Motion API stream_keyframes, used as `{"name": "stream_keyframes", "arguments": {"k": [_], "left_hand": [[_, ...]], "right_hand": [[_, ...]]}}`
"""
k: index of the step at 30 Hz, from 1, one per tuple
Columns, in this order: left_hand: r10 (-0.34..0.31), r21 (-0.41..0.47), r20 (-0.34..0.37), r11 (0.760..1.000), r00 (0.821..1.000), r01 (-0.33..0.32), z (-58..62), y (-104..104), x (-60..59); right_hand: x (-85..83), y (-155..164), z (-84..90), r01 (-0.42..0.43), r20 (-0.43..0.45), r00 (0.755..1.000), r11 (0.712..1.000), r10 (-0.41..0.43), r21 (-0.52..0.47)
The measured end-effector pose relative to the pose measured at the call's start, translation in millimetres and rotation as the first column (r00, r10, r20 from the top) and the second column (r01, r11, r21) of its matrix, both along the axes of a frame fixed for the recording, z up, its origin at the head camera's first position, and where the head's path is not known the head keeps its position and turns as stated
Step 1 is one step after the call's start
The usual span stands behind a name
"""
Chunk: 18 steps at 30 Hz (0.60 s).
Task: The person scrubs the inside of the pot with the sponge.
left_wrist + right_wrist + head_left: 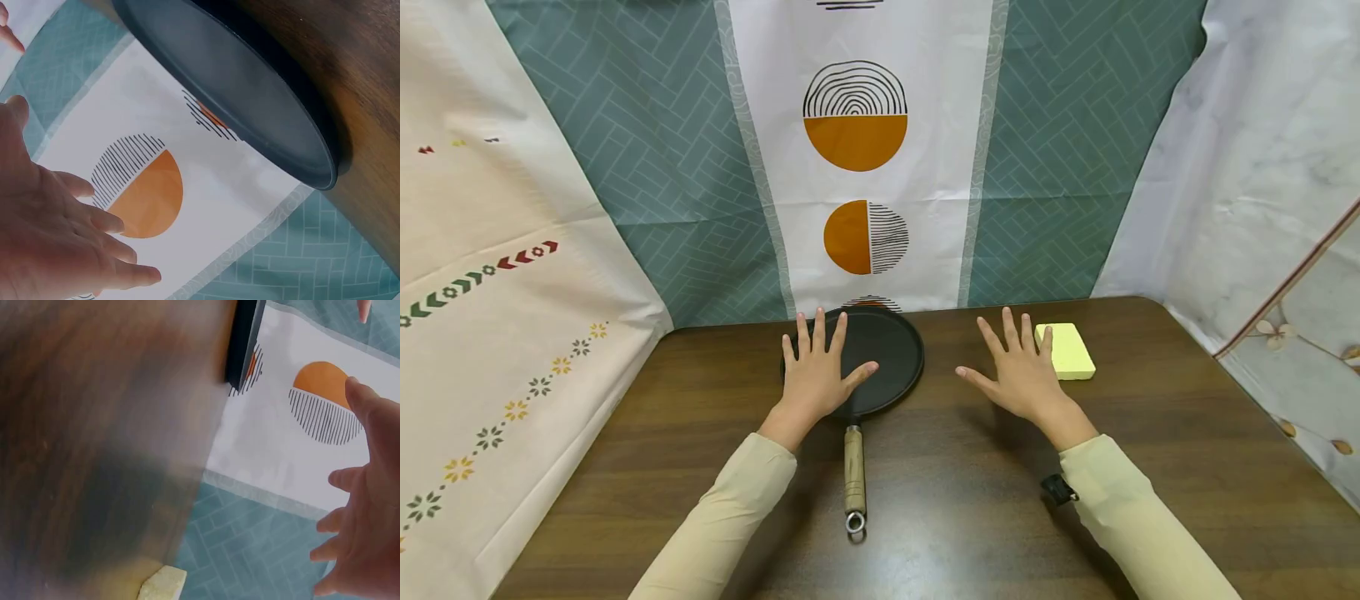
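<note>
A round black flat pan (pixel 891 358) with a wooden handle (pixel 854 471) lies on the table, its handle toward the person. My left hand (pixel 814 375) is held over the pan's left part with fingers spread, holding nothing; it covers some of the rim in the head view. In the left wrist view the left hand (pixel 62 231) shows apart from the pan (pixel 244 81). Farther right, my right hand (pixel 1022 379) is spread too, with nothing in it. Beside its fingertips sits a pale yellow sponge-like block (pixel 1071 354), whose corner (pixel 164 584) shows in the right wrist view.
The brown wooden table (pixel 955 500) ends at a patterned teal and white curtain (pixel 685 208) behind. A cream embroidered cloth (pixel 512 375) hangs at the left, a white marbled cloth (pixel 1262 208) at the right. A small black object (pixel 1058 490) is at the right sleeve.
</note>
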<state>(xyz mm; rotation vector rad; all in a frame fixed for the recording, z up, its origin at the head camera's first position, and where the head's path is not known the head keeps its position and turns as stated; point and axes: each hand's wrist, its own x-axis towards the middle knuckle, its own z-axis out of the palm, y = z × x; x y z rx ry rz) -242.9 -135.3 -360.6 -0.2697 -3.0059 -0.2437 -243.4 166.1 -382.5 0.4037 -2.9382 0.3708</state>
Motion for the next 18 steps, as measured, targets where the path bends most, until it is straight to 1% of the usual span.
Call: {"name": "stream_keyframes", "arguments": {"k": [6,18], "left_hand": [[-0.013,0.012,-0.015,1.000,1.000,0.013,2.7,-1.8,5.2],[-0.068,0.075,-0.092,0.994,0.993,0.075,10.0,-8.1,19.9]], "right_hand": [[-2.7,6.7,5.4,-0.008,-0.035,0.999,1.000,0.007,-0.021],[-4.9,22.3,15.1,-0.027,-0.058,0.998,0.998,0.024,-0.049]]}}
